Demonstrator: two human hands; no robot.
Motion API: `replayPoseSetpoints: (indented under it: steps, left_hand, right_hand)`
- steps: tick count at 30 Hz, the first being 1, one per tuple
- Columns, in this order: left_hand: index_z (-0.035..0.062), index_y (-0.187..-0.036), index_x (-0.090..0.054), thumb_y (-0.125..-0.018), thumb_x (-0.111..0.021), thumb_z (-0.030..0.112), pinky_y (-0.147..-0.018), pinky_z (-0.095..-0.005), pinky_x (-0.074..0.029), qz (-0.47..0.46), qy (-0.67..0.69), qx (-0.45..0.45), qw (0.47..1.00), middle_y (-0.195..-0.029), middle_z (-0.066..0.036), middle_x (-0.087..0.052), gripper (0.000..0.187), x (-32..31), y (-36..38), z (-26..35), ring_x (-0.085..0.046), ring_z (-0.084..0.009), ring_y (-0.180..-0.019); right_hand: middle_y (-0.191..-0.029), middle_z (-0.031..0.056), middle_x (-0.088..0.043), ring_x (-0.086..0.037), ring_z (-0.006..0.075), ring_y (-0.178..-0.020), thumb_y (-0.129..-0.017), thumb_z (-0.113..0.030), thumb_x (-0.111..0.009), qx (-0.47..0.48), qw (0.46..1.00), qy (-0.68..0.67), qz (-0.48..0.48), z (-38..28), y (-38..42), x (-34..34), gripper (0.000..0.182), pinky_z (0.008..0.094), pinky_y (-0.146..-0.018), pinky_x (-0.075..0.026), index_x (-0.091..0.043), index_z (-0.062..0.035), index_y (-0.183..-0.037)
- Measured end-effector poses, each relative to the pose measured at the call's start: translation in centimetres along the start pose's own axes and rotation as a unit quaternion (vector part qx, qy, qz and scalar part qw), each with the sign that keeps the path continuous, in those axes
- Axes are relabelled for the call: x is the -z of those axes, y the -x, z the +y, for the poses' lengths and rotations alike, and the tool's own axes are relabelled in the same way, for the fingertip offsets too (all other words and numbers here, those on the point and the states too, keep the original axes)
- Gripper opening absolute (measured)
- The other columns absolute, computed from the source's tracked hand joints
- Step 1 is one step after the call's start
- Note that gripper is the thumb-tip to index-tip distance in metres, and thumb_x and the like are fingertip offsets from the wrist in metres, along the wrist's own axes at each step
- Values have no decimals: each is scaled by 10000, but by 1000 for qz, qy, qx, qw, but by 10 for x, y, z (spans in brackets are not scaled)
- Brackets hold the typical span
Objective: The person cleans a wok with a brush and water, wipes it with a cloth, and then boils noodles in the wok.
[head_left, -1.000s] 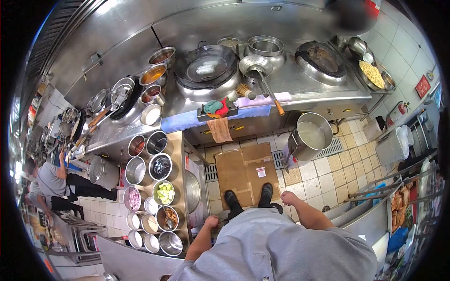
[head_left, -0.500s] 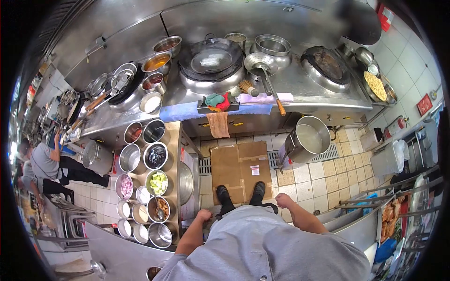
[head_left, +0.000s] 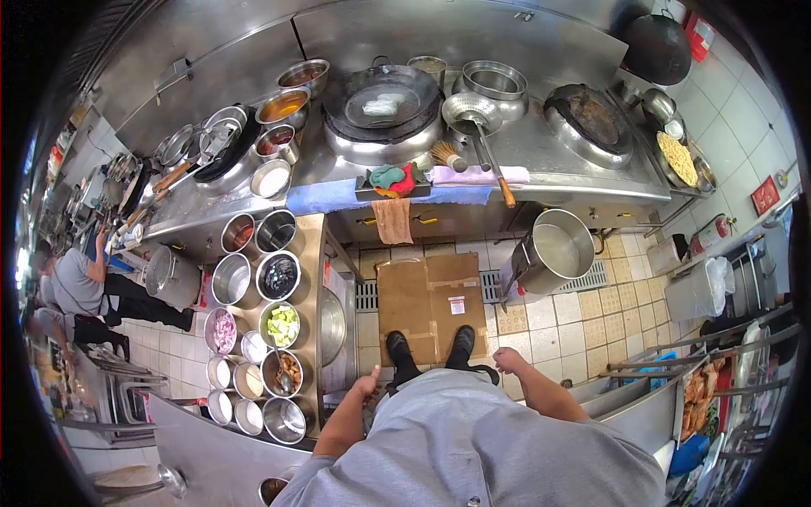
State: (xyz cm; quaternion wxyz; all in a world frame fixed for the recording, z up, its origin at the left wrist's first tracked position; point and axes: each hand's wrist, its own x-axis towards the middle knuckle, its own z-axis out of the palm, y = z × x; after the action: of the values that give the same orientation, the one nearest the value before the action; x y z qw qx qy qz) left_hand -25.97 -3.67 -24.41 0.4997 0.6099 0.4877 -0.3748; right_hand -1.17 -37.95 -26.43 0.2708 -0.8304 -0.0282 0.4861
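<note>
My left hand (head_left: 367, 386) hangs beside my body, near the edge of the ingredient counter. Its fingers are partly stretched out and it holds nothing that I can see. On my other side, my right hand (head_left: 508, 361) hangs over the tiled floor with its fingers curled in and nothing visible in them. Closest to my left hand is the counter (head_left: 312, 253) with metal containers, among them a bowl of cut green vegetable (head_left: 280, 324) and a bowl of brown pieces with a spoon (head_left: 282, 372). Both hands are apart from these things.
A wok (head_left: 382, 101) with a pale lump in it sits on the range ahead. A strainer (head_left: 471, 110) and a brush (head_left: 448, 157) lie to its right. A tall pot (head_left: 555, 249) stands on the floor, beside flattened cardboard (head_left: 422, 287). Co-workers (head_left: 80, 279) stand far left.
My left hand has risen slightly and its fingers have stretched out more. My right hand has barely moved. The view has shifted a little.
</note>
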Motion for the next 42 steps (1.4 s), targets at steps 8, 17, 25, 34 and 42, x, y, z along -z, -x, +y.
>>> replayPoseSetpoints:
  steps: [8, 17, 25, 34, 42]
  left_hand:
    - [65, -1029, -575, -715, -169, 751, -467, -327, -306, 12, -16, -2, 1000, -814, -76, -559, 857, 0, 5, 3, -419, -178, -542]
    - [50, -1018, -577, -762, -282, 680, -461, -337, -324, -8, -2, 0, 1000, -817, -77, -562, 741, -2, -19, -10, -437, -181, -548]
    - [8, -877, -603, -813, -444, 452, -579, -341, -457, 80, -165, -163, 969, -725, -101, -603, 476, 2, -26, -14, -573, -208, -603]
    - [33, -813, -615, -801, -464, 393, -607, -324, -465, 67, -80, -139, 985, -736, -92, -614, 390, -3, -38, -18, -592, -184, -623]
    - [53, -790, -610, -785, -480, 378, -589, -325, -458, 71, -57, -164, 982, -708, -79, -612, 350, -6, -54, -30, -586, -183, -611]
  right_hand:
    - [-604, 101, -570, -546, 168, -462, -779, -173, -436, 13, 999, -32, -2, 0, 1, 2, 217, 287, -393, -452, -565, -1, -809]
    - [-633, 100, -609, -579, 194, -485, -762, -266, -425, 101, 982, 160, -12, 1, -9, 8, 324, 309, -560, -487, -609, -8, -694]
    - [-603, 104, -600, -568, 191, -484, -759, -321, -459, 55, 990, 126, 5, -2, -3, 9, 357, 316, -496, -465, -625, -15, -680]
    - [-586, 98, -601, -566, 198, -483, -752, -320, -413, 55, 989, 135, 1, 2, -4, 5, 369, 316, -566, -473, -619, -35, -640]
    - [-584, 113, -596, -564, 200, -484, -761, -304, -408, 16, 989, 145, -6, -2, -1, 5, 365, 322, -563, -468, -621, -26, -656]
